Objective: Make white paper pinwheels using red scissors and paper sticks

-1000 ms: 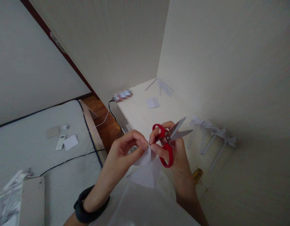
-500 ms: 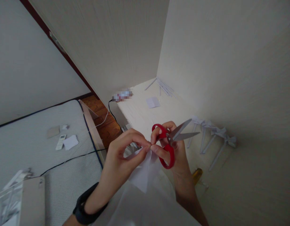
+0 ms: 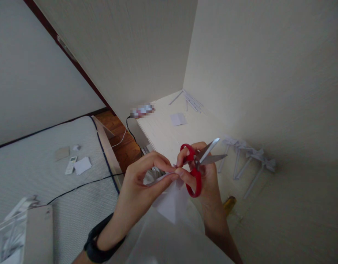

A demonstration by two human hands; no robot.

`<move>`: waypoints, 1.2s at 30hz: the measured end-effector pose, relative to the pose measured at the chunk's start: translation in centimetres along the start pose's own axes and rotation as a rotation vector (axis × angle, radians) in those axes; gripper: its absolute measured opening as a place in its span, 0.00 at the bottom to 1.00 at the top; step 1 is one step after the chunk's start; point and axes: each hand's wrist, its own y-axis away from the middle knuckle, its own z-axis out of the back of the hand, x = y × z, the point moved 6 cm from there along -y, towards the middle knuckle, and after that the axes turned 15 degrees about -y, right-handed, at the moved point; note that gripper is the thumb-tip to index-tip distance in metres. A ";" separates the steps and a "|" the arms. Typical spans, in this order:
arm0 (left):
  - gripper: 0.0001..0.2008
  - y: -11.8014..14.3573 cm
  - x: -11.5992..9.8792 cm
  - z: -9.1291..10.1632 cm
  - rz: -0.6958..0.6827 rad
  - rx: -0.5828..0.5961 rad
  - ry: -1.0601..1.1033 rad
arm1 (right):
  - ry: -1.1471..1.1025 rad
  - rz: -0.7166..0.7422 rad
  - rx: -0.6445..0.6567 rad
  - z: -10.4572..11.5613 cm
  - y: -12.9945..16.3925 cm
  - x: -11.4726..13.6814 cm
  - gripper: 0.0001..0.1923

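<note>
My left hand [image 3: 143,185] pinches the top edge of a small white piece of paper [image 3: 170,201] between thumb and forefinger. My right hand [image 3: 203,179] holds red-handled scissors [image 3: 196,167] in its fingers, the blades slightly apart and pointing up and to the right, away from the paper. The fingertips of both hands meet at the paper's top. A dark band sits on my left wrist. Both hands hover above a white desk [image 3: 169,135].
Rolled white paper sticks with bows [image 3: 247,157] lie along the wall at right. More paper strips [image 3: 190,101] and a folded paper square [image 3: 178,119] lie at the desk's far end. A yellow-tipped object [image 3: 229,203] rests by my right wrist. A mattress [image 3: 48,176] with a remote and papers lies at left.
The paper has turned in my fingers, its lower point now hanging further down. My left hand shifted slightly right and down; the scissors stayed in my right hand with blades still apart.
</note>
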 end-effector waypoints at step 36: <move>0.07 0.3 1.1 -0.9 0.137 0.121 0.156 | -0.163 -0.165 0.168 -0.1 0.0 -0.8 0.19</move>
